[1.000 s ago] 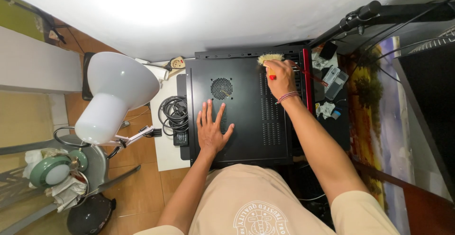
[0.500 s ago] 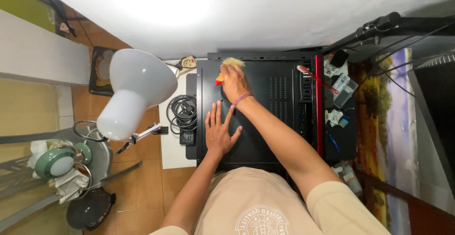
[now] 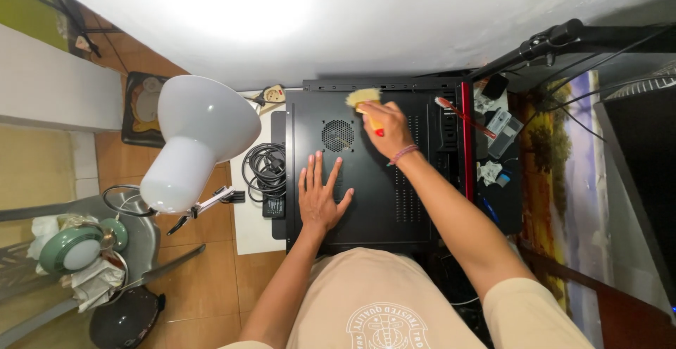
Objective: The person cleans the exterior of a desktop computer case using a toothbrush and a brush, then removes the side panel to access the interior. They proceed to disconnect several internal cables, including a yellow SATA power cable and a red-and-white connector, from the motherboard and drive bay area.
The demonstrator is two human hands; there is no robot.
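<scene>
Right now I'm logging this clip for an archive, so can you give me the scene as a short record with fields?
Surface: black computer case lying flat, side panel up
Left hand: flat on the panel, fingers spread
Right hand: grip closed on a brush, bristles near the case's far edge
Vent: round fan grille between the hands
Left of case: coiled black cable, white lamp

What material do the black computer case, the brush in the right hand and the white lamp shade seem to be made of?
Computer case: probably painted sheet metal, matte black, with rows of punched vent slots and a round fan grille.
Brush: pale yellowish bristles, natural or synthetic fibre, I cannot tell which; the red handle tip looks like glossy plastic or lacquered wood.
Lamp shade: smooth white, with a soft sheen, likely plastic or enamelled metal.
</scene>
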